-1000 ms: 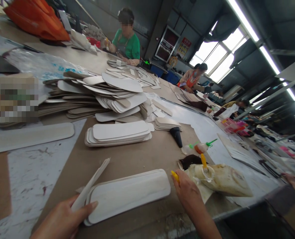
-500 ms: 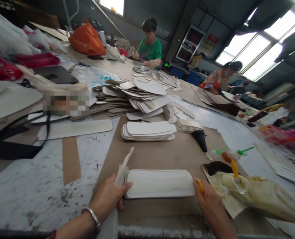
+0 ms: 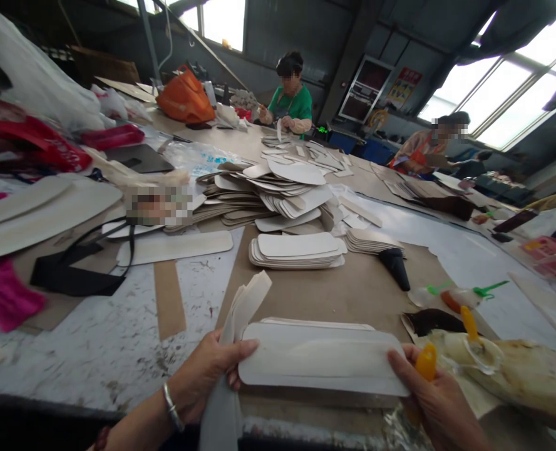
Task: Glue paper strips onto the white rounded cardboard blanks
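A long white panel (image 3: 322, 363) with rounded corners is held between both hands, raised just over a stack of similar panels (image 3: 320, 322) that it mostly covers. My left hand (image 3: 205, 369) pinches its left end under the thumb. The same hand also grips a bundle of pale, limp strips (image 3: 250, 300), hanging down past the table's front edge. At the right end, my right hand (image 3: 440, 394) has its thumb on top of the panel. A yellow-handled tool (image 3: 427, 363) is tucked in that hand too; its working end cannot be made out.
Behind lie a neat panel stack (image 3: 297, 247) and a big loose pile (image 3: 278, 188). To the right are a black cone (image 3: 394, 268), green-tipped bottles (image 3: 470, 295) and a stained bag (image 3: 526, 369). A co-worker in green (image 3: 292, 103) sits across the table.
My hands have lifted the top panel off its stack and brought it nearer. My right thumb now lies over its right end. The strips moved along with my left hand.
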The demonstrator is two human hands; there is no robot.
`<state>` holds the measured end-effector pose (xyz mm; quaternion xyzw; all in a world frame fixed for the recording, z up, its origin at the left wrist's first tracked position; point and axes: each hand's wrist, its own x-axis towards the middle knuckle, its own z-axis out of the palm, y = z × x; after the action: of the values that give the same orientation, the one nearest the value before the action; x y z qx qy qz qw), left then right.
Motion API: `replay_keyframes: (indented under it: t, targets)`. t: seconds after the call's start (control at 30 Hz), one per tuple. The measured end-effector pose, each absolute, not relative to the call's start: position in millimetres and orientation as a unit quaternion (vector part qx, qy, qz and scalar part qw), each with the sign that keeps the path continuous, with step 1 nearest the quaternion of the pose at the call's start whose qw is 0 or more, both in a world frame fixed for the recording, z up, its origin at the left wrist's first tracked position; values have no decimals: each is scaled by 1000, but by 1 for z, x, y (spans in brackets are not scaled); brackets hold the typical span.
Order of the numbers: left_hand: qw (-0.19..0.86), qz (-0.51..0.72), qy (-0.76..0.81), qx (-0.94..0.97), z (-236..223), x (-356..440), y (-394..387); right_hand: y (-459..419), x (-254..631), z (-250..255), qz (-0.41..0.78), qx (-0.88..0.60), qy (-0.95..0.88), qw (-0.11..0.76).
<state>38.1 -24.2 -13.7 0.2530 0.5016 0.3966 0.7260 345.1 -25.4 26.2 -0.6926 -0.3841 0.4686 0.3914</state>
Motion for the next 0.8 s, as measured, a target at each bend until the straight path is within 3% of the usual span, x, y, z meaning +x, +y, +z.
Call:
replay_keyframes:
  t: [0.13,0.3,0.4,0.8]
  targets:
    - [754,370,469,274,-4,29,-24,-26,340,27,451,-697,-402,387]
    - [723,390,495,281,-2,25,-26,-25,345,20,305,-772,-496,255]
    - [722,394,500,271,-2,25,-28,-25,345,22,311,-766,-520,215]
    - [698,399,538,252,-6,27,-25,-28,338,27,358,-733,-515,264]
